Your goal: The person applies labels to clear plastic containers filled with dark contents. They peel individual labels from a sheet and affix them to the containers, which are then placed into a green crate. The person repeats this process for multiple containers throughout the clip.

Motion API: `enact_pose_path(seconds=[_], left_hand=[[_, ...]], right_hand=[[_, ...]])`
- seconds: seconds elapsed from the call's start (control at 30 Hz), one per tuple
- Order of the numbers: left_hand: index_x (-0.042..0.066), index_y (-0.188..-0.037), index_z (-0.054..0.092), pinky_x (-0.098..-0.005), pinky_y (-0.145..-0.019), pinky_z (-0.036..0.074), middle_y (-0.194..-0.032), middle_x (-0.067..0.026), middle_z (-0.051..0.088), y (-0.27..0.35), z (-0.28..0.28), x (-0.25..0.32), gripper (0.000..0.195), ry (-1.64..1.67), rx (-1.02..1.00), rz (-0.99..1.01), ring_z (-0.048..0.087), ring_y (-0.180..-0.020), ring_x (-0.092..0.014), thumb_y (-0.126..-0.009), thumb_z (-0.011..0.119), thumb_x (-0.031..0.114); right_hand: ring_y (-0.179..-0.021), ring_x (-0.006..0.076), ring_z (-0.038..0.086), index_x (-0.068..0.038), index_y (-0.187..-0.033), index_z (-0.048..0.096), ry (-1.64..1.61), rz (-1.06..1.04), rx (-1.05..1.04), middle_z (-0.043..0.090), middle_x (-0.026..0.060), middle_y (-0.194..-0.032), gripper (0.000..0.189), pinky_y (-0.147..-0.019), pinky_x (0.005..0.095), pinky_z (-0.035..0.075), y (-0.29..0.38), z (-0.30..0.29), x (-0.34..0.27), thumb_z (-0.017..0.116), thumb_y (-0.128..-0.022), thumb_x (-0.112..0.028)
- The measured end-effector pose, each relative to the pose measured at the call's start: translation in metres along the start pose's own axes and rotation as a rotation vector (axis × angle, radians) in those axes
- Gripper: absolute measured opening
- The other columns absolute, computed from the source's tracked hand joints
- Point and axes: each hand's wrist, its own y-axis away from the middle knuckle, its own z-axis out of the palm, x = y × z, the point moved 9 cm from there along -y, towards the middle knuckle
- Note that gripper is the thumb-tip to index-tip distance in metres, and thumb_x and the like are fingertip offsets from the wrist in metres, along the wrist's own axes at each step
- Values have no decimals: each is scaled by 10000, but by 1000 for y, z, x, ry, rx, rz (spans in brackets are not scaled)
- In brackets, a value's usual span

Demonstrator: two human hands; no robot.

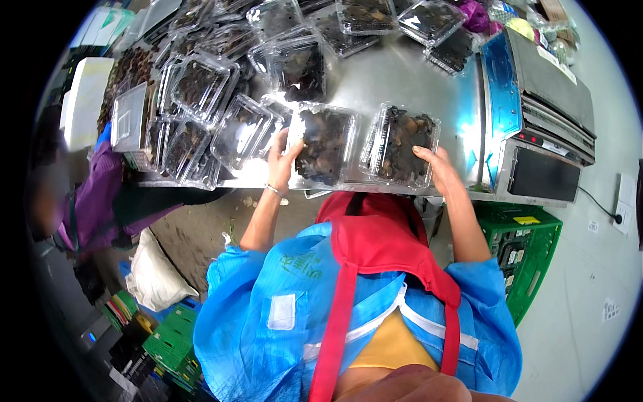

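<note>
Near the front edge of the steel table (402, 83), my left hand (285, 158) grips the left side of a clear plastic clamshell box (324, 145) filled with dark brown pieces, perhaps wood ear fungus. My right hand (438, 163) holds the right side of a second filled clamshell box (404, 143), thumb on its top. The two boxes lie side by side with a narrow gap between them. Just left of my left hand, more clear clamshell boxes (243, 133) lean on one another. Another filled box (296, 68) lies behind.
Piled filled boxes (201, 85) cover the table's left part. A wrapping machine (547, 115) stands at the right, above a green crate (527, 261). Net-bagged produce (474, 15) lies at the back right. A person in a purple sleeve (98, 196) is at the left, near a white sack (155, 276).
</note>
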Motion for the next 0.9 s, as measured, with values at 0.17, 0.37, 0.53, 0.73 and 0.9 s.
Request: enact_pose_path(seconds=[0.17,0.37,0.53,0.73,0.9], left_hand=[[22,-1368,184,-280,-842,437,-1143,-94,518,16,68,4,812,43,-202,-212,535,-985,-168,-742,694,108],[27,-1318,314,-287,-878,408,-1144,-82,516,0,83,-12,640,156,-474,-334,507,-1031,-175,-753,611,84],[91,-1416,142,-274,-728,428,-1256,-112,425,6,136,37,878,22,-723,-187,507,-944,-166,-706,647,196],[45,-1370,235,-248,-687,451,-952,-50,543,93,323,102,770,-26,-1096,-22,537,-803,-141,-713,626,135],[13,-1384,194,-296,-884,411,-1293,-130,394,252,526,102,918,-93,-1461,68,422,-1149,-212,-654,729,168]], right_hand=[[-1003,182,518,-24,-1201,442,92,-23,-118,548,70,-1081,526,-875,341,418,-23,6,-12,653,-754,-206],[-1061,193,491,-53,-1284,376,-246,101,-188,512,78,-1153,653,-934,328,376,-12,-5,11,676,-720,-187],[-1207,228,354,-35,-1389,163,-257,-320,10,312,116,-1352,858,-1018,361,275,76,-42,-35,666,-701,-135],[-1191,216,370,22,-1334,277,-386,-631,466,415,120,-1281,836,-1021,337,263,235,-183,1,710,-645,-169],[-1071,203,490,5,-1348,273,-671,-639,741,493,113,-1192,781,-921,316,389,365,-323,124,678,-692,-122]])
